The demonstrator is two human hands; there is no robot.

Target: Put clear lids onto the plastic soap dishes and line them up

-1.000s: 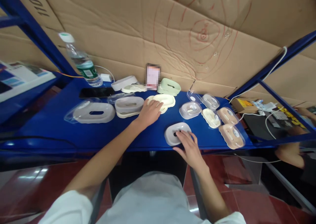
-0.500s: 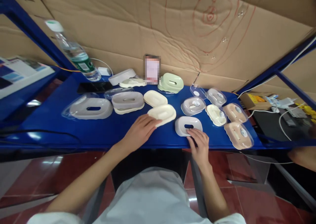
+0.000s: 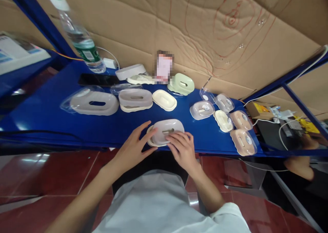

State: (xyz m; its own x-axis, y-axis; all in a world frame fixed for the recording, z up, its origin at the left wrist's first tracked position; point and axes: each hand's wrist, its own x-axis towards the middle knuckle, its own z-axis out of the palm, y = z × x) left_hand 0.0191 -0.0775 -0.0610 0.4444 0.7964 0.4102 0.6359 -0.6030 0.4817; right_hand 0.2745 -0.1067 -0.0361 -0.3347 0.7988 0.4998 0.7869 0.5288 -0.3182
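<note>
At the table's front edge, a pale lilac oval soap dish shell (image 3: pixel 164 126) with a slot in its middle rests over a cream soap dish base (image 3: pixel 150 140), whose left rim sticks out from under it. My right hand (image 3: pixel 182 148) grips the shell's right front side, fingertips beside the slot. My left hand (image 3: pixel 137 142) has its fingers spread around the left end of the two pieces; whether it presses on them I cannot tell. Behind them lies another cream oval base (image 3: pixel 164 99). Left of that, a grey shell (image 3: pixel 135 99) sits on a cream base.
A larger grey shell (image 3: pixel 107 106) lies at left with a clear cover. Several soap dishes with clear covers, among them a beige one (image 3: pixel 243 142), stand at right. At the back are a green dish (image 3: pixel 183 84), a phone (image 3: pixel 164 68) and a water bottle (image 3: pixel 87 51).
The lilac shell has moved left onto the cream base, which is down at the front edge. My left hand has let go of the base and spread its fingers. The view has shifted slightly.
</note>
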